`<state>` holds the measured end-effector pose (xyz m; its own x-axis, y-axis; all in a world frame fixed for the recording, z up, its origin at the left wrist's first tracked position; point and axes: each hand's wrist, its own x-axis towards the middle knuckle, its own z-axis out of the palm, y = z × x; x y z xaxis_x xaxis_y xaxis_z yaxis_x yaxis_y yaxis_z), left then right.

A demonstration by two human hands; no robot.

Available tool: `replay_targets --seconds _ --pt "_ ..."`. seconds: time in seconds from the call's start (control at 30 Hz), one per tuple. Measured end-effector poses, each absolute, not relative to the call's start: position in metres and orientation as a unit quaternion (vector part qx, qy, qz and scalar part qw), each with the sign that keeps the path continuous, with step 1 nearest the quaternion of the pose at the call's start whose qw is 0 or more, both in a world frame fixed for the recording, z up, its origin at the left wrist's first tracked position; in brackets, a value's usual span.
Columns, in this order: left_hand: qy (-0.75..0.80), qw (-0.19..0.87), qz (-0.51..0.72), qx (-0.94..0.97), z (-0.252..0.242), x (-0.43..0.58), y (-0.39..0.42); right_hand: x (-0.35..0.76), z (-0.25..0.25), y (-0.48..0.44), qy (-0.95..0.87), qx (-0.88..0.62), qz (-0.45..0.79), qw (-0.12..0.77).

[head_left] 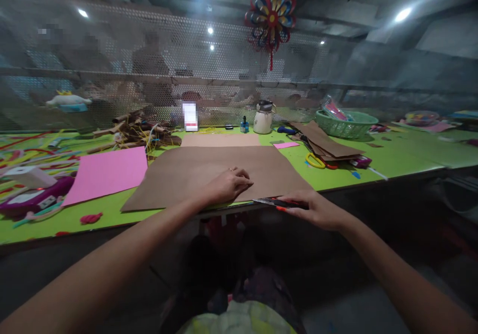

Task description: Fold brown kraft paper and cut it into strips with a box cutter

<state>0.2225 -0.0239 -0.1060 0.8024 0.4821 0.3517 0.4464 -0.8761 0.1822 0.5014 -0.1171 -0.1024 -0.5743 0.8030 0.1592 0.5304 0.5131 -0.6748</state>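
A large brown sheet of cardboard (201, 172) lies flat on the green table (392, 162). My left hand (227, 184) rests on its near edge with the fingers curled and pressed down on the sheet. My right hand (317, 209) is at the table's front edge, just right of the sheet, its fingers closed round red-handled scissors (278, 203) whose blades point left toward the cardboard's near edge.
A pink paper sheet (108, 172) lies left of the cardboard. Behind are a pile of sticks (138, 130), a white jar (263, 120), a green basket (345, 124), stacked brown card pieces (321, 142) and yellow scissors (315, 161). People sit behind a mesh screen (149, 65).
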Motion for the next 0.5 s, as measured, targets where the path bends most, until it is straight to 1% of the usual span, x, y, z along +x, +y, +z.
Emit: replay_targets --seconds 0.5 --pt "0.251 0.066 0.193 0.946 -0.11 0.222 -0.017 0.46 -0.099 -0.123 -0.845 -0.383 0.291 0.235"
